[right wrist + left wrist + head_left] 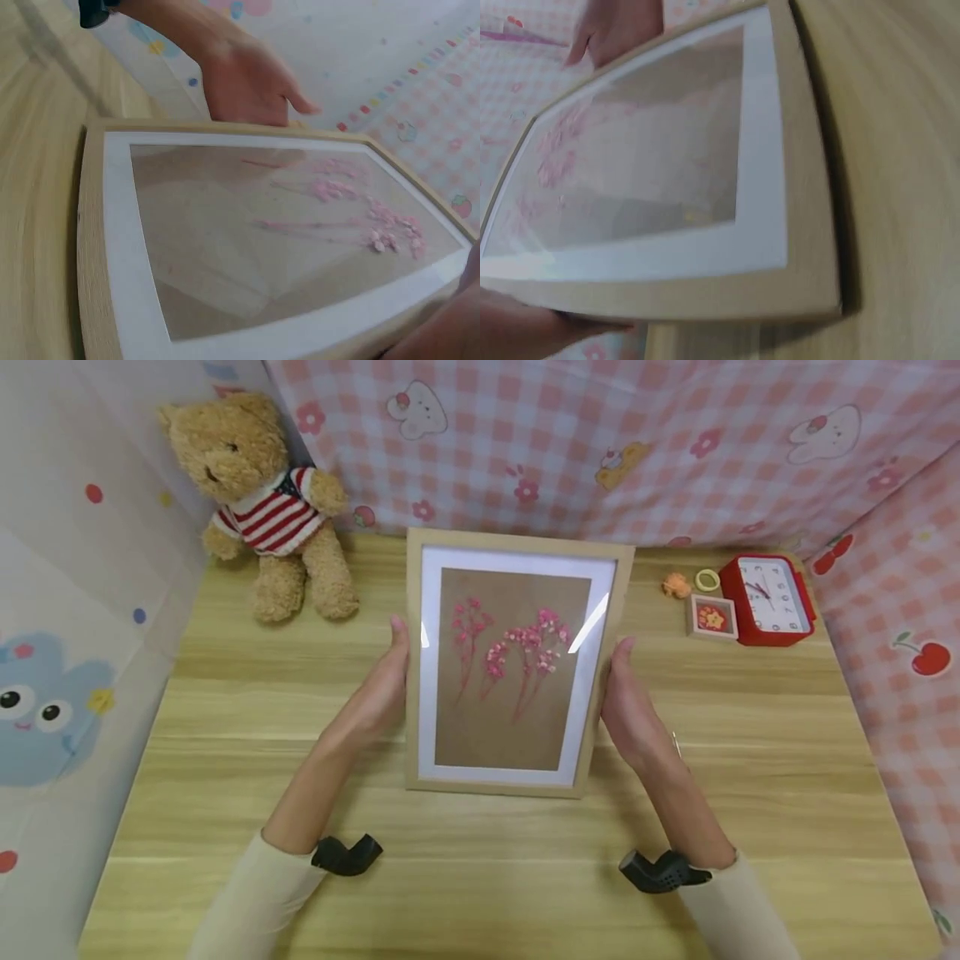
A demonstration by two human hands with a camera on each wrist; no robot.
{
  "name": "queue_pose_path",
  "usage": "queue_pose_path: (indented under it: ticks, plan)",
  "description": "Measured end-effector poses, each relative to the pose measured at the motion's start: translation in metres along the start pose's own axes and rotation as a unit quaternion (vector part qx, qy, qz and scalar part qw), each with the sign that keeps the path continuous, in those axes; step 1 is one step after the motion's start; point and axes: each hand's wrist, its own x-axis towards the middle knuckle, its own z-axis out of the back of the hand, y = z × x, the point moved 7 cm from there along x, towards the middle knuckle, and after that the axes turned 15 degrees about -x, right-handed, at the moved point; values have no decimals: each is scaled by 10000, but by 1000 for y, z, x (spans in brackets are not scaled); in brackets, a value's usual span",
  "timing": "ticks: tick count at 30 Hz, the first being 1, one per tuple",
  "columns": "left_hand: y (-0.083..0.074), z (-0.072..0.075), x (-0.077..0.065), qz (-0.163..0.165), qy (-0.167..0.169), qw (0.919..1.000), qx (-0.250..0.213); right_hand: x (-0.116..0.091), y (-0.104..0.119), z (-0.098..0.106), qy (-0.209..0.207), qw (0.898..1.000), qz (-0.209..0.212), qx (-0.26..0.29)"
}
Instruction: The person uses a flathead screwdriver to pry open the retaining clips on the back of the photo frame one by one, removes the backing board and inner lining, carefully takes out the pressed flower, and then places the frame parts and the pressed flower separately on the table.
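Note:
A picture frame (495,782) of pale wood, with a white mat and pressed pink flowers (532,639) on brown backing, is tilted up over the middle of the table. My left hand (386,689) holds its left side and my right hand (633,706) holds its right side. Both thumbs point up beside the edges, while the other fingers are largely hidden behind the frame. In the right wrist view, the left palm (251,82) lies against the frame's side. Whether the lower edge touches the table is hard to tell.
A teddy bear (262,510) in a striped sweater sits at the back left. At the back right are a red alarm clock (768,597), a small framed picture (712,617), an orange trinket (677,584) and a yellowish ring (707,580). Patterned curtains (570,443) enclose the wooden table (495,893).

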Motion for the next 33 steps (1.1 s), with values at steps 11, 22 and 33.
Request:
queue_pose_path:
  ticks: [11,22,33]
  plan:
    - [2,-1,-12,-110,-712,9972,217,-4,11,-3,-416,9990,-57,173]
    - [-11,-11,-22,-782,-841,9926,-400,-5,30,0,-930,9851,1271,693]
    - [-33,-28,-29,-1725,-253,9720,-1573,-8,45,11,-1065,9460,2546,1701]
